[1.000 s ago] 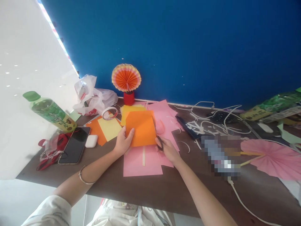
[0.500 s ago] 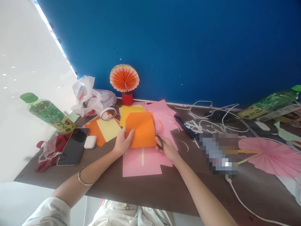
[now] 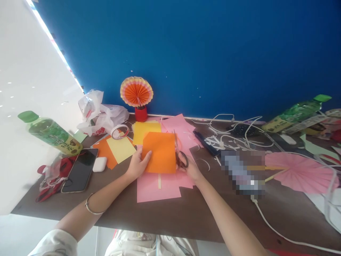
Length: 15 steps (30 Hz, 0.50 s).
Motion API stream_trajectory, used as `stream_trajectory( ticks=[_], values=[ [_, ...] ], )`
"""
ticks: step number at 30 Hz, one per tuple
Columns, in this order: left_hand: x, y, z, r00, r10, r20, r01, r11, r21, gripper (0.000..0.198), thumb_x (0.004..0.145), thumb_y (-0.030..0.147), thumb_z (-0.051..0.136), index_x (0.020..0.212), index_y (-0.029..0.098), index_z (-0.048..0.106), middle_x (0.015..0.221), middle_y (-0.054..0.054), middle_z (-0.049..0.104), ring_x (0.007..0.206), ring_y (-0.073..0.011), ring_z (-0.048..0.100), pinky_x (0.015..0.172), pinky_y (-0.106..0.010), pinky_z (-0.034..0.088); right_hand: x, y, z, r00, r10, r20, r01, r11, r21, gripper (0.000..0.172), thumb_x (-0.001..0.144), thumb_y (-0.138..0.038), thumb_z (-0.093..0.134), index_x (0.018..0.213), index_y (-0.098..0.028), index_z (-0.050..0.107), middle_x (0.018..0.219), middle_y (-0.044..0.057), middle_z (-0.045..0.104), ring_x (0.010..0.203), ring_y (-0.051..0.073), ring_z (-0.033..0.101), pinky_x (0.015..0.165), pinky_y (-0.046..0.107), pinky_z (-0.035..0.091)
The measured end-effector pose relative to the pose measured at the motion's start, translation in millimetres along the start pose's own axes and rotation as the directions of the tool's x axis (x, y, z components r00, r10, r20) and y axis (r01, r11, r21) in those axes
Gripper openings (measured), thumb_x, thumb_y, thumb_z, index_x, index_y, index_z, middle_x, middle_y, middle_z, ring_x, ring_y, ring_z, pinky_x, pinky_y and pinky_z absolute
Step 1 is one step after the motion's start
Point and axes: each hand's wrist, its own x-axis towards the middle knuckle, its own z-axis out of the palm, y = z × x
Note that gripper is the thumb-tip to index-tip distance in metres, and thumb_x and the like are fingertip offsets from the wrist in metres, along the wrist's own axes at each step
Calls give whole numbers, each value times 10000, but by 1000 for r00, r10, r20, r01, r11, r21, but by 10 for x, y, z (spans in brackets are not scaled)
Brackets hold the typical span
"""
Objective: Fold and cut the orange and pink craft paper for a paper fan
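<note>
My left hand (image 3: pixel 139 164) pinches the left edge of an orange sheet of paper (image 3: pixel 160 153), thumb on top and fingers beneath. At the sheet's right edge, my right hand (image 3: pixel 189 168) is closed on the dark handles of a pair of scissors (image 3: pixel 182 159). The scissor blades point away from me, along the paper's right side. Under the orange sheet lie pink sheets (image 3: pixel 157 195), with a narrow pale strip (image 3: pixel 160 181) on top. Yellow paper (image 3: pixel 146 129) shows just behind it.
Left are a green bottle (image 3: pixel 50 133), a phone (image 3: pixel 80 170), a white earphone case (image 3: pixel 99 164) and a tape roll (image 3: pixel 119 132). A pleated paper fan (image 3: pixel 136 91) stands at the wall. Right lie white cables (image 3: pixel 239 142), a pink fan (image 3: pixel 303 172) and a pixelated object (image 3: pixel 239 174).
The scissors have turned so their handles show more widely at the paper's right edge. The whole view has shifted slightly. My left hand keeps its hold on the orange sheet.
</note>
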Motion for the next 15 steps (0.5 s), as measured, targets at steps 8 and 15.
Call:
stream_trajectory(
  ticks=[8,15],
  values=[
    [-55,4,28,1000,-4,25,3,999,43,328,822,414,487,1014,159,562,1006,-78,639,903,-196,608,753,-297,492,37,57,-14,999,-34,-11,34,999,29,443,717,-636,505,717,-195,468,566,-56,316,457,61,270,377,190,179],
    [-61,-8,34,1000,-8,25,6,998,55,335,812,426,496,1003,161,569,1004,-78,639,908,-204,606,756,-302,491,29,60,-9,999,-48,-9,48,999,4,446,738,-641,470,707,-197,447,580,-44,341,468,68,275,379,196,181]
  ],
)
